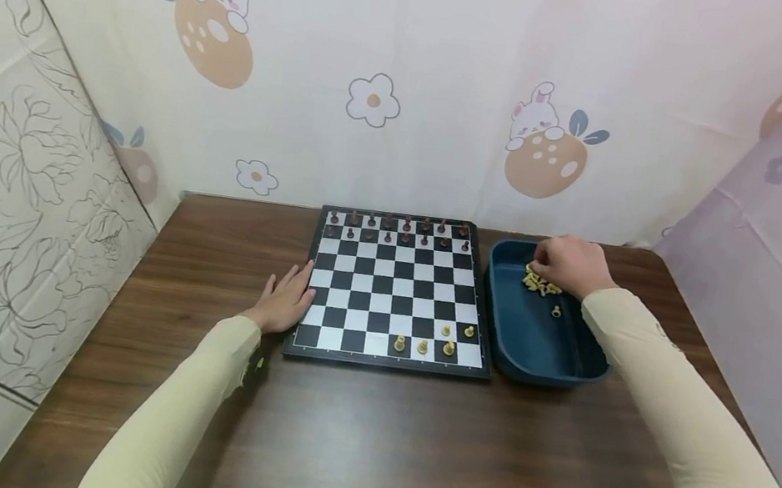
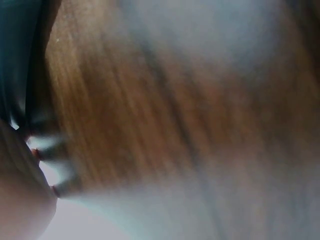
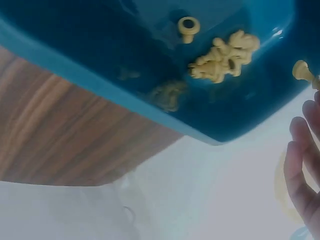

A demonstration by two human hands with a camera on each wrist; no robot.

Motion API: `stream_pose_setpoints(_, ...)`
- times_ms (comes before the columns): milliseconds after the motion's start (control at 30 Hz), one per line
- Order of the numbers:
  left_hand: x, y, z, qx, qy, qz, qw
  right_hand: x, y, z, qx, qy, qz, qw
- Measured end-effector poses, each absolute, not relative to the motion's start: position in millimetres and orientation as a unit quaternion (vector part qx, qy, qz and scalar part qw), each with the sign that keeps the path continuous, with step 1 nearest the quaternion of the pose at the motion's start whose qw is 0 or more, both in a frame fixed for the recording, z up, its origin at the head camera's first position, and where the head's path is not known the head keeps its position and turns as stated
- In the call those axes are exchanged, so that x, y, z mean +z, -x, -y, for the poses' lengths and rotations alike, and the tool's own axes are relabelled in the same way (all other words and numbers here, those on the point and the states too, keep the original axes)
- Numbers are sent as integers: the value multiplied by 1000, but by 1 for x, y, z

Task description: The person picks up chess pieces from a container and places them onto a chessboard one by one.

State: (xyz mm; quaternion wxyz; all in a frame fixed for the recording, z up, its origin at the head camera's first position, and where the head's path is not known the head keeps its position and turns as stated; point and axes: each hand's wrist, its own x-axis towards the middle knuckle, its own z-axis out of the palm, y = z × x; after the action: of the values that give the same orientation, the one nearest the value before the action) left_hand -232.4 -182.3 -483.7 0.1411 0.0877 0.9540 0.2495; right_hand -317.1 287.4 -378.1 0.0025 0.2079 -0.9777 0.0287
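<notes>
My left hand [image 1: 282,301] lies with its fingers extended against the left edge of a black-and-white chessboard [image 1: 380,303]. In the left wrist view, part of that hand [image 2: 22,195] shows beside the board's dark edge. Over the far part of a blue tray [image 1: 535,346], my right hand [image 1: 573,265] pinches a pale yellow chess piece [image 3: 302,71], shown base outward at the right wrist view's edge. Below it in the tray lie a heap of yellow chess pieces [image 3: 225,57] and one separate piece [image 3: 188,29].
Dark red chess pieces [image 1: 386,237] stand in two rows on the board's far side. Several yellow pieces [image 1: 449,348] stand at its near right. The tray sits right of the board on a brown wooden table [image 1: 360,450], with a patterned curtain [image 1: 435,149] behind.
</notes>
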Motion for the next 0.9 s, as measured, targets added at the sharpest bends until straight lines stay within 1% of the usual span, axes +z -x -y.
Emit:
stream_pose_setpoints(367, -481, 232, 182, 249, -85, -955, 140, -359, 300, -250, 22, -254, 967, 7)
stream_pose_setpoints(667, -484, 232, 181, 249, -84, -955, 140, -355, 283, -222, 12, -291, 956, 22)
stream_pose_setpoints(900, -484, 231, 181, 248, -84, -955, 139, -353, 271, -202, 11, -319, 947, 22)
